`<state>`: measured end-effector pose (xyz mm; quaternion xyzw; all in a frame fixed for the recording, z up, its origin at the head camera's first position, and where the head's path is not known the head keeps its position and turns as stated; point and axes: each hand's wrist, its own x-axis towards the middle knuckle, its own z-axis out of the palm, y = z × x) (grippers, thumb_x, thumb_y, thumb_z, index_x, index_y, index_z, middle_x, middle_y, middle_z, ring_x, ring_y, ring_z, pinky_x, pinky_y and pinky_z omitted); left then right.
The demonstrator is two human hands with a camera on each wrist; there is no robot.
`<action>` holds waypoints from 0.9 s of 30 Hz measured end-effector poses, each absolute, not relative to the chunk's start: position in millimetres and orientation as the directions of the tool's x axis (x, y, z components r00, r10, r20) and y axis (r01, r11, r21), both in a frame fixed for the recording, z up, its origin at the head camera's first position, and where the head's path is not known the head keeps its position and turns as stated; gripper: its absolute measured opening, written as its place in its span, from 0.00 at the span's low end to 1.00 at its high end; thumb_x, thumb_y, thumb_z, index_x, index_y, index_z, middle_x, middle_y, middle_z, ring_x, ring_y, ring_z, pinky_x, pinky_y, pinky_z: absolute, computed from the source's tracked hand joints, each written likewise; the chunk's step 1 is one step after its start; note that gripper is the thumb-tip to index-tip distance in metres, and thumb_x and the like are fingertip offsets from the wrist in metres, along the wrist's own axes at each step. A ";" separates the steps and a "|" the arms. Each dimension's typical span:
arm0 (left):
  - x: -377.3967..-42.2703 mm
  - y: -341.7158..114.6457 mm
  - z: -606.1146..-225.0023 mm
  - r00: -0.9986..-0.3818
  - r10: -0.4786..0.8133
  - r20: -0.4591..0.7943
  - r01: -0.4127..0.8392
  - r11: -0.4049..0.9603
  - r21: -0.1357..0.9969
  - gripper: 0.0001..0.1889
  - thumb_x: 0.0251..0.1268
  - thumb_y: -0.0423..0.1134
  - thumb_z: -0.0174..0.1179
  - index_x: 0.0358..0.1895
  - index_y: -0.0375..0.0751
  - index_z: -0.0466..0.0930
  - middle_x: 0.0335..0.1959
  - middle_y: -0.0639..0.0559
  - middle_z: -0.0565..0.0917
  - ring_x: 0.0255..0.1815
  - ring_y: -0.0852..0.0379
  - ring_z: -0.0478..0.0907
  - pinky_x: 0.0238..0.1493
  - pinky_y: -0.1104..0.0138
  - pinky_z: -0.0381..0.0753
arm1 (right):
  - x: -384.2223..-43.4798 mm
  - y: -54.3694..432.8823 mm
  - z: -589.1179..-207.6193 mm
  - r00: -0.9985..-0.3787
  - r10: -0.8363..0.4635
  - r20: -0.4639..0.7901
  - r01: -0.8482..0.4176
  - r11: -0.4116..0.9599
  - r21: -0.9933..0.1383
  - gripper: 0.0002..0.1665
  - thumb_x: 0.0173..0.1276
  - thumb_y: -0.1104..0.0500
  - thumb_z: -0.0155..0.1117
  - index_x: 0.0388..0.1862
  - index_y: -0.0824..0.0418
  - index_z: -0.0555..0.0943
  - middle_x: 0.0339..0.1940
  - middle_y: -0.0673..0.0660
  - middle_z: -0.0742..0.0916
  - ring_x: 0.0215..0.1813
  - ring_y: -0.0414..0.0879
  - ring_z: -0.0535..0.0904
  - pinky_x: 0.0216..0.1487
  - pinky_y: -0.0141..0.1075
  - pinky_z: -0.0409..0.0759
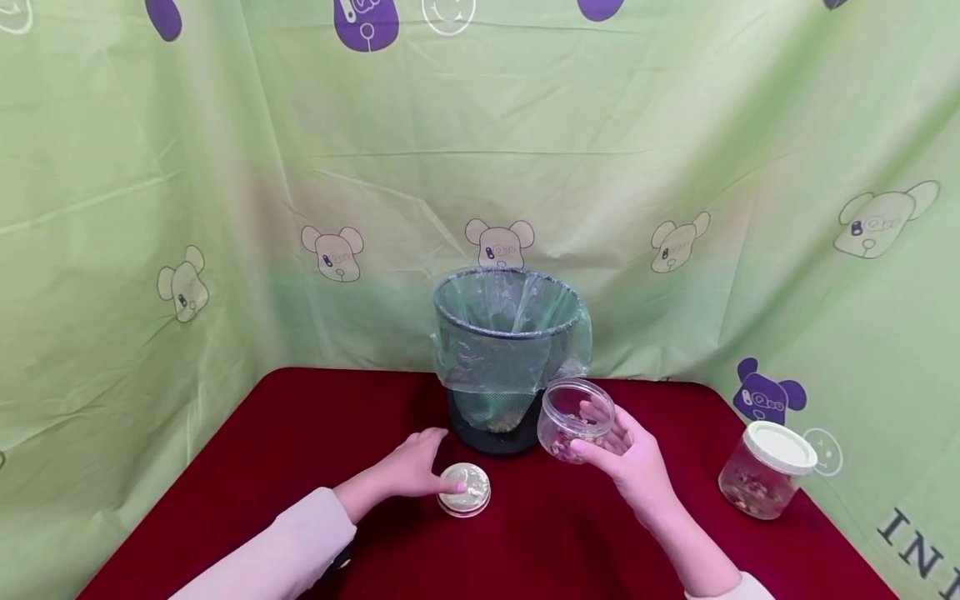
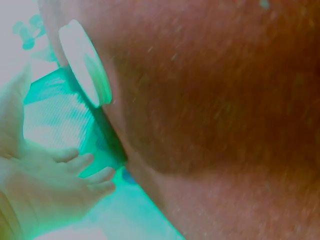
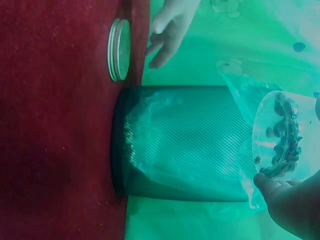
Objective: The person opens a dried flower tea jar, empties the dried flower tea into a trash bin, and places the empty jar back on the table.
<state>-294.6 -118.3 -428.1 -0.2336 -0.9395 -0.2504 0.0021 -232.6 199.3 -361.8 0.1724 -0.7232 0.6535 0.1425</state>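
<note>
My right hand [image 1: 633,467] holds a clear plastic jar [image 1: 558,429] without a lid, thumb on the near side and fingers behind it. Dark dried bits that look like petals [image 3: 287,140] lie inside the jar. It is raised in front of the bin's right side. A round, silvery screw lid [image 1: 468,492] lies flat on the table. Beside it is my left hand [image 1: 408,467], its fingers extended and holding nothing. From the head, the thumb overlaps the lid; the left wrist view shows a gap between hand [image 2: 50,185] and lid [image 2: 82,65].
A black mesh bin [image 1: 457,412] with a translucent green liner [image 1: 480,367] stands at the table's back edge. Toward the right edge sits a second clear jar [image 1: 757,483] with a white lid [image 1: 780,447] and similar bits inside. Dark red cloth [image 1: 315,433] covers the table, and printed green curtains [image 1: 405,183] surround it.
</note>
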 end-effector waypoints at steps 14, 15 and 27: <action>-313.2 -124.8 -385.8 -0.913 0.206 0.351 0.395 0.655 0.644 0.47 0.58 0.59 0.65 0.72 0.31 0.59 0.69 0.38 0.64 0.71 0.43 0.59 0.67 0.51 0.61 | -238.0 219.9 -340.5 -0.875 -0.035 0.483 -0.484 0.070 -0.872 0.35 0.60 0.73 0.67 0.65 0.77 0.66 0.55 0.49 0.84 0.57 0.37 0.78 0.54 0.24 0.73; -314.7 -125.9 -381.8 -0.913 0.193 0.360 0.395 0.642 0.657 0.46 0.59 0.59 0.64 0.72 0.31 0.58 0.70 0.37 0.64 0.71 0.43 0.59 0.68 0.51 0.61 | -238.6 221.5 -338.4 -0.874 -0.031 0.484 -0.485 0.069 -0.872 0.35 0.60 0.73 0.67 0.65 0.76 0.66 0.54 0.47 0.84 0.56 0.36 0.78 0.54 0.24 0.73; -334.7 -127.3 -339.4 -0.907 0.123 0.403 0.403 0.532 0.744 0.38 0.68 0.54 0.57 0.73 0.34 0.57 0.71 0.38 0.62 0.71 0.43 0.59 0.68 0.50 0.60 | -250.0 238.6 -310.6 -0.873 -0.010 0.488 -0.484 0.147 -0.863 0.35 0.62 0.68 0.68 0.67 0.69 0.68 0.51 0.40 0.83 0.54 0.31 0.77 0.53 0.22 0.73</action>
